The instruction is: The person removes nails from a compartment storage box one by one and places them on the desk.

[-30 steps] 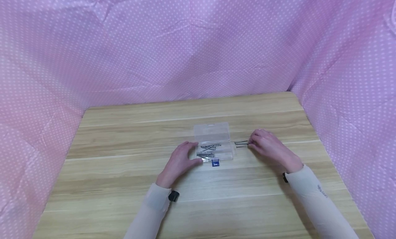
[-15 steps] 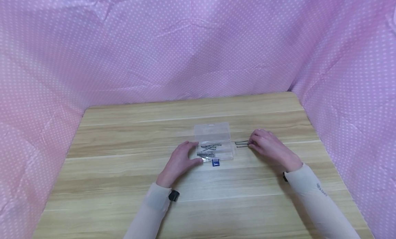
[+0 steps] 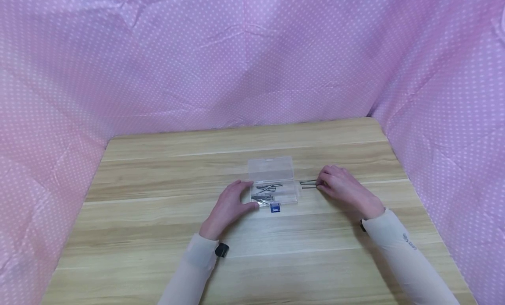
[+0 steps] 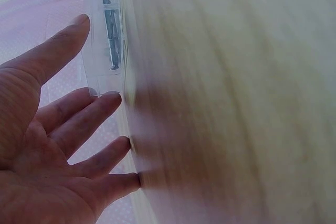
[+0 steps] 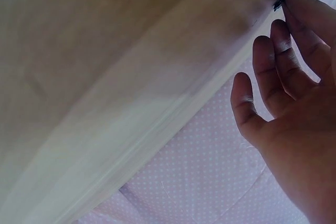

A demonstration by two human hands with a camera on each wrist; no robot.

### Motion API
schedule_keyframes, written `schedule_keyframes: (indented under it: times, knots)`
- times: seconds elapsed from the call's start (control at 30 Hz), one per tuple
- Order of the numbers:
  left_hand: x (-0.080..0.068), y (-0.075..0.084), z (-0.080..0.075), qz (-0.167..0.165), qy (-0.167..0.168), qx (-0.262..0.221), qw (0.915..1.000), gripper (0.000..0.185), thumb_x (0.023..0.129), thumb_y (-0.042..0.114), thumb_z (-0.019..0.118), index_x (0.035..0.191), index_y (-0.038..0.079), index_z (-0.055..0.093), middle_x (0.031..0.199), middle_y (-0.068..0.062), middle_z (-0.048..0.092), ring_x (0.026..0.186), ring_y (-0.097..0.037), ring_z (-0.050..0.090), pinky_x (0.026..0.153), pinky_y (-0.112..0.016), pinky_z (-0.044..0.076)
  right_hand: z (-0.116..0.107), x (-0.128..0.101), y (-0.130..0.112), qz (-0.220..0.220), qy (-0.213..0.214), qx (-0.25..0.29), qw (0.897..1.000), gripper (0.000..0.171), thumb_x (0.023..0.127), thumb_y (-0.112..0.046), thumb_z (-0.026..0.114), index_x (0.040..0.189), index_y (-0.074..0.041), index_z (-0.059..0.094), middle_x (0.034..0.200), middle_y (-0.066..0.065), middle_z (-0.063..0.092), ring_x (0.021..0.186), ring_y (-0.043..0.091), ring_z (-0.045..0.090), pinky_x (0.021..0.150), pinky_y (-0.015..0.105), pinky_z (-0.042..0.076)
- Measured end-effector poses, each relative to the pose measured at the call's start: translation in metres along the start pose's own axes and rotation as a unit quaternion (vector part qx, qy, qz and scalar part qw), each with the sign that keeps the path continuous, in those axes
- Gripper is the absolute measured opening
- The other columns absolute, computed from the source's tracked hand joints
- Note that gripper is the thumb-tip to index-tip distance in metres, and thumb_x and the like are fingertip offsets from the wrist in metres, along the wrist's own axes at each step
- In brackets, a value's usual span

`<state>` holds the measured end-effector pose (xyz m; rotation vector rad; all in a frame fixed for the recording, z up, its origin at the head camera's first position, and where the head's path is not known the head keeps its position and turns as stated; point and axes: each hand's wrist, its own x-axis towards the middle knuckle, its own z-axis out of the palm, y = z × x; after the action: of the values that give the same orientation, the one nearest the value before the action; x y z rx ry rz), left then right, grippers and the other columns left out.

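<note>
The left hand rests with relaxed, spread fingers against the left end of the clear plastic box, lid open, mid-worktop. Steel nails lie loose inside; a small blue tag sits at its near edge. The box looks light and slick, likely to skid unless braced. Just right of it, two more nails lie on the wood, touched by the right hand; whether its fingers pinch them I cannot tell. They look thin, stiff and rolling, best pinched mid-shaft.
</note>
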<state>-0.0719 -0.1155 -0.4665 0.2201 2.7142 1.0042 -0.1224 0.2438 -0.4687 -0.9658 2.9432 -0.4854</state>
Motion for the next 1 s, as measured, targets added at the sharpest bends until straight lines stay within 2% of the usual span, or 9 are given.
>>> schedule_keyframes:
  times: [0.23,0.4,0.53,0.73,1.0]
  knots:
    - [0.0,-0.001,0.001,0.001,-0.001,0.001,1.0,0.073,0.084,0.037,0.086,0.147,0.012,0.058,0.152,-0.013,0.054,0.149,-0.036,0.036,0.123,-0.055,0.026,0.001,-0.001,0.0,0.012,-0.002,0.006,1.0,0.006,0.092,-0.011,0.077,0.091,-0.014,0.072,0.101,0.002,0.066,0.096,0.025,0.059,0.082,0.048,0.049]
    - [0.0,-0.001,0.001,0.0,0.0,-0.001,1.0,0.072,0.084,0.037,0.086,0.147,0.013,0.058,0.152,-0.013,0.054,0.15,-0.036,0.036,0.123,-0.055,0.025,-0.002,-0.002,-0.002,0.005,0.014,0.014,1.0,0.006,0.092,-0.01,0.078,0.096,-0.011,0.074,0.101,0.004,0.066,0.097,0.026,0.061,0.086,0.05,0.051]
    - [0.0,-0.001,0.001,0.002,0.003,0.0,1.0,0.072,0.084,0.037,0.086,0.146,0.012,0.058,0.151,-0.013,0.055,0.149,-0.036,0.036,0.123,-0.055,0.026,-0.002,-0.001,-0.005,-0.022,0.06,0.016,0.998,0.011,0.089,-0.008,0.08,0.098,-0.009,0.074,0.097,0.004,0.068,0.092,0.025,0.065,0.083,0.048,0.055]
    - [0.0,-0.001,0.001,0.002,0.004,0.0,1.0,0.072,0.084,0.037,0.086,0.146,0.012,0.059,0.151,-0.013,0.055,0.149,-0.036,0.036,0.123,-0.054,0.026,-0.001,0.002,-0.015,-0.052,0.138,0.022,0.989,0.015,0.085,-0.004,0.082,0.098,-0.007,0.074,0.092,0.005,0.072,0.084,0.025,0.068,0.074,0.047,0.055]
    - [-0.001,0.0,0.001,0.002,0.005,-0.001,1.0,0.072,0.084,0.037,0.086,0.146,0.012,0.058,0.151,-0.014,0.055,0.149,-0.036,0.037,0.123,-0.055,0.026,0.007,0.008,-0.03,-0.062,0.194,0.038,0.978,0.02,0.084,0.003,0.08,0.1,-0.006,0.073,0.093,0.008,0.074,0.085,0.029,0.07,0.074,0.048,0.056]
